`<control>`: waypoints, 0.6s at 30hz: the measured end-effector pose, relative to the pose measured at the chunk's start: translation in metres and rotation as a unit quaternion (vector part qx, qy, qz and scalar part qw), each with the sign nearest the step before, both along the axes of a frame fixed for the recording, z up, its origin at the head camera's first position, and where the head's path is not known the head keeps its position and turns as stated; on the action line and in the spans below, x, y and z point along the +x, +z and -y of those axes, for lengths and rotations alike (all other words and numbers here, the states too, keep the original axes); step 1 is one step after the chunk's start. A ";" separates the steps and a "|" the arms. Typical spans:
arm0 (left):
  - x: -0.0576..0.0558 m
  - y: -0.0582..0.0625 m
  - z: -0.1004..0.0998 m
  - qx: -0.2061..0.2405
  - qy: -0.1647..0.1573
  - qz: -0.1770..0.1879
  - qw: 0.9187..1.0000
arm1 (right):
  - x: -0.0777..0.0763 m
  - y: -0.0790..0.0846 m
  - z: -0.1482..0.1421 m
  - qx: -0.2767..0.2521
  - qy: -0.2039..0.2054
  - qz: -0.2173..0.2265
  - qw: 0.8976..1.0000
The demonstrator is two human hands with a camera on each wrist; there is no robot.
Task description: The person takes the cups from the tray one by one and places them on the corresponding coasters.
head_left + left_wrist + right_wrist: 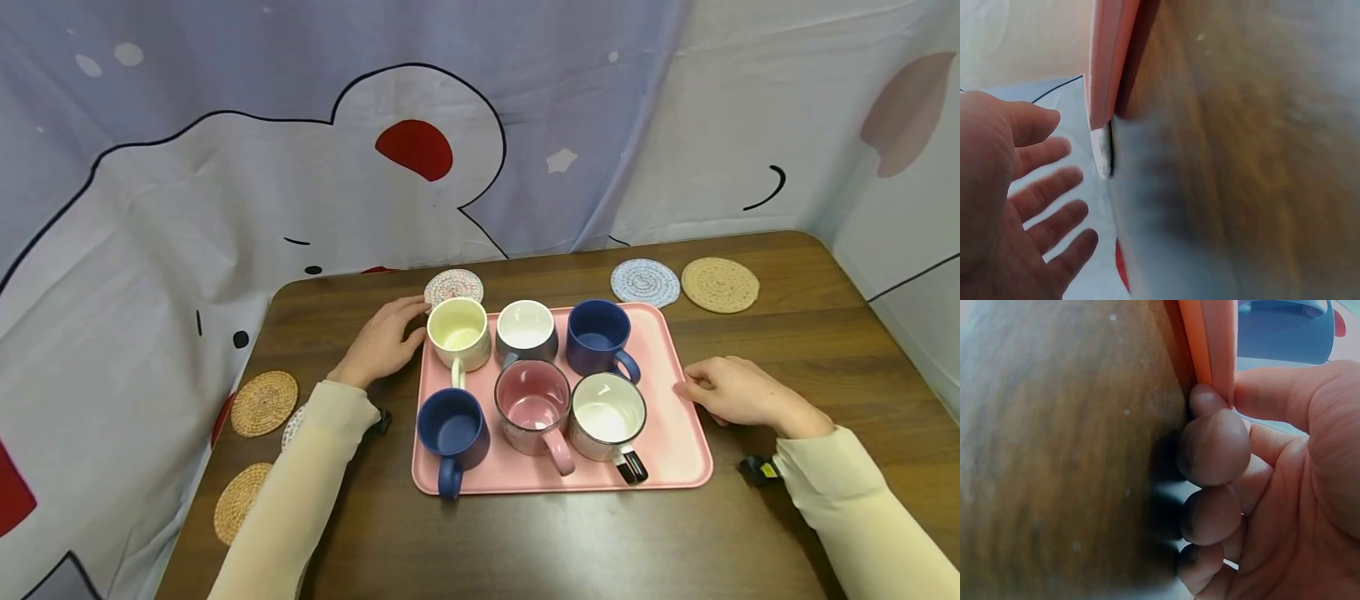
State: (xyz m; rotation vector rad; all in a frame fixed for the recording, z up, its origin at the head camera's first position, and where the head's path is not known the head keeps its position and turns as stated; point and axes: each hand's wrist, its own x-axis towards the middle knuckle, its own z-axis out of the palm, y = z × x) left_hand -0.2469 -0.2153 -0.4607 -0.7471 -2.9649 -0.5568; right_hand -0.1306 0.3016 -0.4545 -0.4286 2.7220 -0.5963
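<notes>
A pink tray (678, 450) lies on the wooden table and bears several mugs in two rows. At its back left corner stands a pale yellow mug (474, 360), with a grey mug with a white inside (527, 350) and a blue mug (588, 360) beside it. Along the front are another blue mug (474, 454), a pink mug (517, 433) and a white mug with a black handle (592, 446). My left hand (386, 342) is beside the tray's left edge, fingers spread and relaxed. On the right edge, my right hand (738, 390) pinches the tray's rim between thumb and curled fingers.
A speckled round coaster (453, 285) lies behind the yellow mug. Behind the tray's right corner are a light blue coaster (645, 282) and a tan coaster (720, 285). Woven coasters (264, 403) lie along the table's left edge, and a printed curtain (570, 125) hangs behind.
</notes>
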 end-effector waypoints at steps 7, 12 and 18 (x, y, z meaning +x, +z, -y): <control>0.030 0.010 0.011 -0.038 0.023 -0.013 0.999 | 0.000 0.000 0.000 0.000 -0.001 0.000 1.000; 0.059 0.020 0.021 -0.065 0.025 -0.023 0.997 | 0.001 0.000 0.000 -0.002 -0.002 0.001 1.000; 0.092 0.025 0.037 -0.087 0.040 -0.033 0.995 | 0.000 -0.001 0.000 -0.006 -0.003 0.004 1.000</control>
